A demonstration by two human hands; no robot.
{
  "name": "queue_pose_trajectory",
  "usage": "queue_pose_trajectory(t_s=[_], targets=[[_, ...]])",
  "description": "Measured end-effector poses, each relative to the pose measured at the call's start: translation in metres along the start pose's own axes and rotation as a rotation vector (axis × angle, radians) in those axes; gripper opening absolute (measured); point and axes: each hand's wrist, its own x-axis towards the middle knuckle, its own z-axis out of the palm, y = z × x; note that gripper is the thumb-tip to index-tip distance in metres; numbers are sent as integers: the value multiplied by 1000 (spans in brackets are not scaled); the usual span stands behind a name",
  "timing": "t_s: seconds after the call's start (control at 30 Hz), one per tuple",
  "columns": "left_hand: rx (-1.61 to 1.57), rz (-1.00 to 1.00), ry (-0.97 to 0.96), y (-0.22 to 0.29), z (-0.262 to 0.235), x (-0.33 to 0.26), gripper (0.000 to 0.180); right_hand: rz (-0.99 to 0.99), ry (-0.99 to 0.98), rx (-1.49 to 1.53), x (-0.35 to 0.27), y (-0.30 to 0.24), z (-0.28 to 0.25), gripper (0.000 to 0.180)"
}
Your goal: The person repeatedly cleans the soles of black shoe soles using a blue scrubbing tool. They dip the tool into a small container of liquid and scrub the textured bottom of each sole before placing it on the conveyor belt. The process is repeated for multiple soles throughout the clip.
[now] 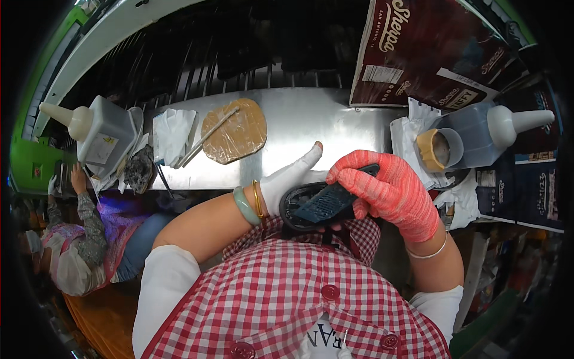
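Observation:
A black shoe sole point(289, 207) with a raised rim lies tilted in front of my apron. My left hand point(286, 186), in a white glove, supports it from beneath; the thumb sticks out and fingertips show under the rim. In a pink knitted glove, my right hand point(388, 194) pinches a dark, dotted insole-like piece point(323, 202) near its upper end. That piece lies slanted over the sole's hollow, its near end inside the rim. The pink fingers hide the sole's far end.
On the metal table point(299, 128) are a brown wrapped pad point(245, 134) with a thin stick point(209, 134) and white cloth point(173, 134). Squeeze bottles stand left point(107, 134) and right point(478, 134), the right beside a yellow-rimmed cup point(431, 149). Another person point(89, 239) works at left.

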Motion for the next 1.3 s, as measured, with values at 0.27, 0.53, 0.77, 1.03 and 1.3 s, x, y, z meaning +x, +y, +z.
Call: queue_pose_trajectory(t_s=[0.27,0.53,0.77,1.03,1.3], targets=[[146,-73,-31,9,-9,6,100,25,-37,-31,5,-8,7,26],[89,-179,-4,17,-11,0,94,-22,-65,-69,10,-1,6,26],[263,-196,-115,24,-10,-8,108,-33,-72,-43,5,6,-8,25],[112,-173,-150,12,-27,0,114,-39,13,-47,-6,18,-18,23],[67,-182,-183,15,-39,-6,119,-45,50,-73,-21,31,-30,21]])
